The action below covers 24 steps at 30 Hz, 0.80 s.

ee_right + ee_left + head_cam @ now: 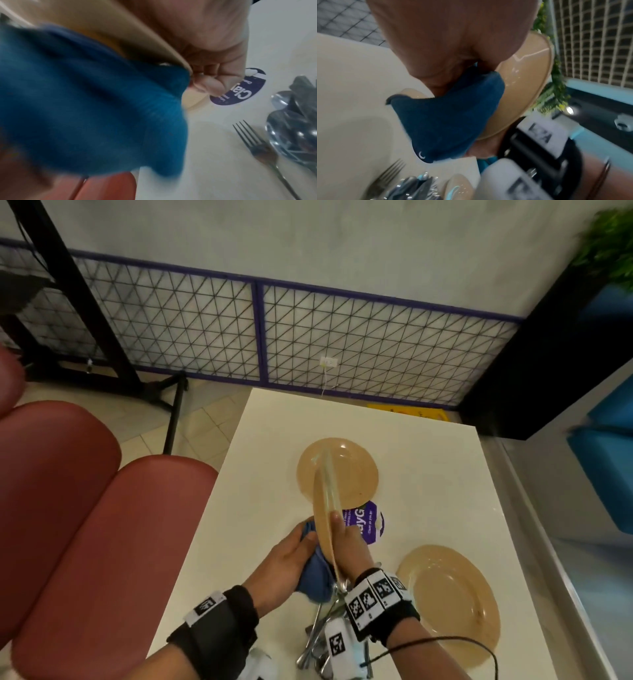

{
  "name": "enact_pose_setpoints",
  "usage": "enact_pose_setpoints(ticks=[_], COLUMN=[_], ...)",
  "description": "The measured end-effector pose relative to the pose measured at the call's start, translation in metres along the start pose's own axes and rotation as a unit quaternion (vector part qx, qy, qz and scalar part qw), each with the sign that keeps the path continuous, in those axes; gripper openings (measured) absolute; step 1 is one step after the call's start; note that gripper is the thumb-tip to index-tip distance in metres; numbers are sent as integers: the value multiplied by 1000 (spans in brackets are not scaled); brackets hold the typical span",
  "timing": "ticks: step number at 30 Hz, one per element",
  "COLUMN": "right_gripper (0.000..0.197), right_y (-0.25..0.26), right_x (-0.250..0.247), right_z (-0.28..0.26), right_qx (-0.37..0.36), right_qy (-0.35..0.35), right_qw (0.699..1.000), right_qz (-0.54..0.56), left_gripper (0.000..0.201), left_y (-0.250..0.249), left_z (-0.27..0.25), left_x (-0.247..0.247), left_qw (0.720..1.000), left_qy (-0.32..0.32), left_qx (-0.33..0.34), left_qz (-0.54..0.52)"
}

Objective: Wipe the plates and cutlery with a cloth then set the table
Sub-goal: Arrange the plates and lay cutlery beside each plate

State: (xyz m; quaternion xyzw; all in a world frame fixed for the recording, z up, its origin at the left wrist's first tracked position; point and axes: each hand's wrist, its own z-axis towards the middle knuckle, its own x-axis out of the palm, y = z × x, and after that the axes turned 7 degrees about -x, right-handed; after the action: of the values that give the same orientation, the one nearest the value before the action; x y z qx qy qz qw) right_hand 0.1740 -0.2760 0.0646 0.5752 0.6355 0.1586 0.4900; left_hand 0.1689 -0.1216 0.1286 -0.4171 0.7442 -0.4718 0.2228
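Tan and glossy, the plate (323,508) we hold on edge above the table (260,446) looks rigid, light and slick (likely breakable if dropped), so the rim seems the safest hold. Our right hand (349,546) curls its fingers round the near rim; our left hand (284,563) bunches the soft blue cloth (315,577) against the plate's face. Two more plates lie flat at 12 o'clock (337,470) and 4 o'clock (452,601), cutlery (318,642) heaped at 6. Smooth white tabletop, red seats (68,508) at 9 o'clock, mesh fence (342,337) beyond.
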Motion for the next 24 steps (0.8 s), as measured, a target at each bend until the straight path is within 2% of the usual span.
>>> enact_pose_setpoints(ticks=[3, 6, 10, 13, 15, 17, 19, 21, 24], right_gripper=[67, 60, 42, 29, 24, 24, 22, 15, 13], right_y=[-1, -16, -38, -46, -49, -53, -60, -64, -70], right_x=[-6, -17, -30, -38, -40, -39, -38, -35, -30], right_z=[1, -3, -6, -11, -15, -20, -22, -25, -27], right_qx=[29, 40, 50, 38, 27, 22, 33, 48, 66], right_qy=[-54, -118, -130, -101, -82, -63, -56, -45, -17], right_qw=[998, 992, 983, 982, 983, 984, 982, 978, 971], right_qz=[-24, 34, 120, 156, 161, 168, 177, 196, 228], left_gripper=[33, 32, 34, 25, 20, 20, 23, 23, 36], left_y=[-11, -20, -21, -3, 17, 45, 75, 103, 141], left_z=[-5, -8, -16, -22, -26, -31, -34, -40, -53], left_x=[-10, -29, -60, -72, -76, -79, -83, -85, -91], left_qw=[995, 982, 987, 984, 980, 972, 945, 907, 869], left_qy=[-28, -83, -100, -155, -195, -217, -232, -210, -143], left_qx=[-60, -109, -87, -58, -37, -51, -70, -100, -147], left_qz=[-68, -126, -90, -68, -12, 77, 222, 351, 451])
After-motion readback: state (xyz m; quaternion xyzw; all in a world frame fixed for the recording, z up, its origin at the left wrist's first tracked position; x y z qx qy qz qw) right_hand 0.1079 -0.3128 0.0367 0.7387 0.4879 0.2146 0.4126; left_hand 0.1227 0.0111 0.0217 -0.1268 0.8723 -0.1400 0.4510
